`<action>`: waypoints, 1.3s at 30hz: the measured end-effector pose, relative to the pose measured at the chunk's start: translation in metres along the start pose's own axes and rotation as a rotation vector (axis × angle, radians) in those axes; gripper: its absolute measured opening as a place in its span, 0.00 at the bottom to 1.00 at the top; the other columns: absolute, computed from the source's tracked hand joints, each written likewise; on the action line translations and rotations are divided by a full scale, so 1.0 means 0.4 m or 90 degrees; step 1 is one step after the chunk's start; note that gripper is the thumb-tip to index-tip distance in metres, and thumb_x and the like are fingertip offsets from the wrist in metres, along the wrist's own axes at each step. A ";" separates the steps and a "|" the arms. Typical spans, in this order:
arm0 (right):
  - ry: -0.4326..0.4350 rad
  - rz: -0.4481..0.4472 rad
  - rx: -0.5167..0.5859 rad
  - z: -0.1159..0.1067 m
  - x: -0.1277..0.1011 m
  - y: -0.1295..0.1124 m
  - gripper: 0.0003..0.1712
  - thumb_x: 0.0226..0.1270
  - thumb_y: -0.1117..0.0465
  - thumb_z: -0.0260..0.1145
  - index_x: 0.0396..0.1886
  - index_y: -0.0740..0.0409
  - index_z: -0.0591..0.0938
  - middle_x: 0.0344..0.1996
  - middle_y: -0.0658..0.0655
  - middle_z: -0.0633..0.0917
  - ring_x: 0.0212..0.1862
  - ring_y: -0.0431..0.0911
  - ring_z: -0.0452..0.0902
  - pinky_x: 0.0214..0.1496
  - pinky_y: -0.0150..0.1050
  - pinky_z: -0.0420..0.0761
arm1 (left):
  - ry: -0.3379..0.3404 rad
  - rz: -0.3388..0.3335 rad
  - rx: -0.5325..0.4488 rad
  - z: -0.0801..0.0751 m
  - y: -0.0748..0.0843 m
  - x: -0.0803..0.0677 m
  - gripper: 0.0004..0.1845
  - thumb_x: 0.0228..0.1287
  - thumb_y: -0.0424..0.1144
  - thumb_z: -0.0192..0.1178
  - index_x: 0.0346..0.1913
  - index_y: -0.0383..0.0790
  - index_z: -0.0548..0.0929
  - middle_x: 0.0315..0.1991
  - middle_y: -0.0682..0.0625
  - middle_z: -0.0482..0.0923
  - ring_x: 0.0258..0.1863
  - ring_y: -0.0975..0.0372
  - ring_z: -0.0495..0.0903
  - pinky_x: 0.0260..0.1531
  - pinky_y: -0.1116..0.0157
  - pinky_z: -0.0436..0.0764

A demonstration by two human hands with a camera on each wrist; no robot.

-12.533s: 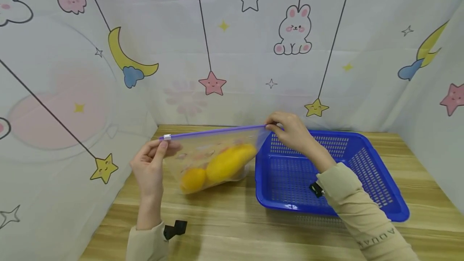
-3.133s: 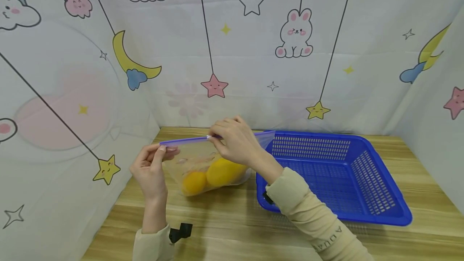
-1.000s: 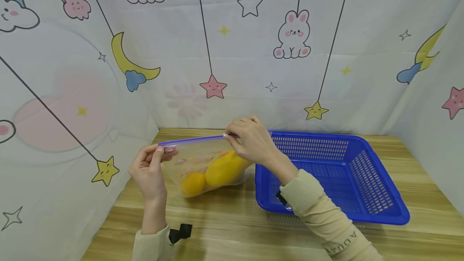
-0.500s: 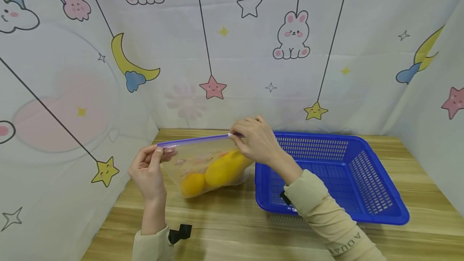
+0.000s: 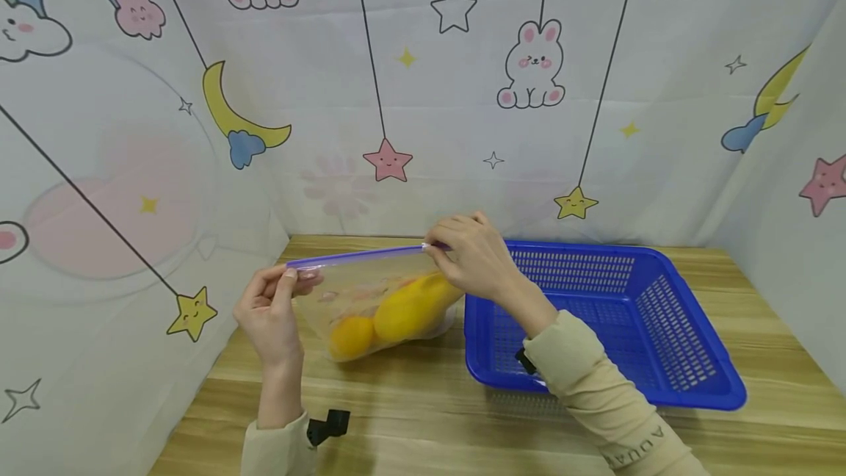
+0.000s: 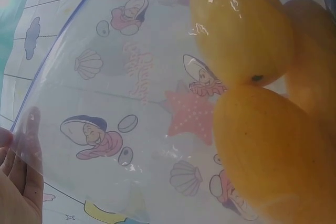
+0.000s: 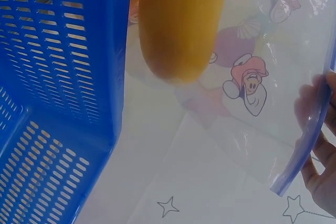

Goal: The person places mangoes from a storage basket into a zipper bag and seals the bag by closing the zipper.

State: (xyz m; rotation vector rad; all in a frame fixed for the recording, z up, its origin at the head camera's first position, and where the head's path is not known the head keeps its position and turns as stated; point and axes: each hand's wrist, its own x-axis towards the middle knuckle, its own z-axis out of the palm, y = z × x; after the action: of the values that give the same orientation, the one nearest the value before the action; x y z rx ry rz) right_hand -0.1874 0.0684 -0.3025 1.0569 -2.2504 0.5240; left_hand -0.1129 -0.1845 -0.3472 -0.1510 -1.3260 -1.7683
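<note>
Between the hands hangs a clear zip bag point(image 5: 360, 281) with a purple zip strip and cartoon print. My left hand point(image 5: 267, 314) pinches the strip's left corner between thumb and fingers. Farther right along the strip, my right hand point(image 5: 471, 259) pinches it at the white slider point(image 5: 424, 247). Inside the bag lie a long yellow fruit point(image 5: 410, 307) and a rounder orange-yellow fruit point(image 5: 352, 336). The left wrist view shows smooth yellow fruits point(image 6: 241, 30) through the printed plastic. In the right wrist view the purple strip point(image 7: 310, 135) crosses my right fingers. The right hand hides part of the strip.
A blue perforated plastic basket point(image 5: 687, 399) stands on the wood-grain table point(image 5: 410, 424), just right of the bag and below my right forearm. White printed cloth point(image 5: 463, 94) screens the back and both sides. Black wrist mounts sit at both cuffs.
Earlier the slider sat by my left hand while my right held the far corner. The right hand then took the slider and has drawn it rightward along the strip. The left hand stays put.
</note>
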 end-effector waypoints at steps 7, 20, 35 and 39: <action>-0.005 0.007 0.002 -0.003 -0.006 0.010 0.06 0.66 0.57 0.63 0.33 0.49 0.85 0.33 0.47 0.88 0.37 0.44 0.80 0.42 0.40 0.70 | -0.001 -0.002 -0.012 -0.002 -0.001 0.001 0.08 0.63 0.23 0.58 0.32 0.15 0.77 0.24 0.47 0.87 0.21 0.62 0.87 0.26 0.71 0.85; -0.001 0.010 0.002 -0.010 -0.013 0.022 0.06 0.66 0.56 0.63 0.33 0.49 0.85 0.33 0.48 0.88 0.38 0.45 0.81 0.43 0.41 0.72 | 0.005 -0.002 0.004 0.000 0.002 0.001 0.06 0.63 0.25 0.58 0.30 0.21 0.79 0.24 0.48 0.87 0.21 0.61 0.87 0.26 0.70 0.85; -0.005 0.013 -0.002 -0.022 -0.026 0.038 0.06 0.66 0.57 0.63 0.33 0.50 0.85 0.33 0.48 0.87 0.37 0.44 0.80 0.44 0.42 0.72 | 0.007 -0.014 0.008 0.000 0.001 -0.001 0.05 0.63 0.26 0.59 0.30 0.27 0.82 0.24 0.45 0.87 0.21 0.61 0.87 0.26 0.71 0.85; -0.008 0.016 -0.003 -0.024 -0.029 0.044 0.06 0.66 0.57 0.63 0.33 0.50 0.85 0.33 0.48 0.88 0.37 0.45 0.80 0.44 0.42 0.72 | 0.002 -0.010 0.000 -0.001 0.001 0.001 0.05 0.63 0.25 0.59 0.30 0.27 0.82 0.25 0.46 0.87 0.22 0.62 0.87 0.26 0.71 0.85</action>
State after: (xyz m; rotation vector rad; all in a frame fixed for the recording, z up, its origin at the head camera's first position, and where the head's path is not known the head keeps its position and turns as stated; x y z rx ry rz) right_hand -0.1923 0.0911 -0.3045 1.0331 -2.2771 0.5244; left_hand -0.1128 -0.1851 -0.3470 -0.1386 -1.3282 -1.7821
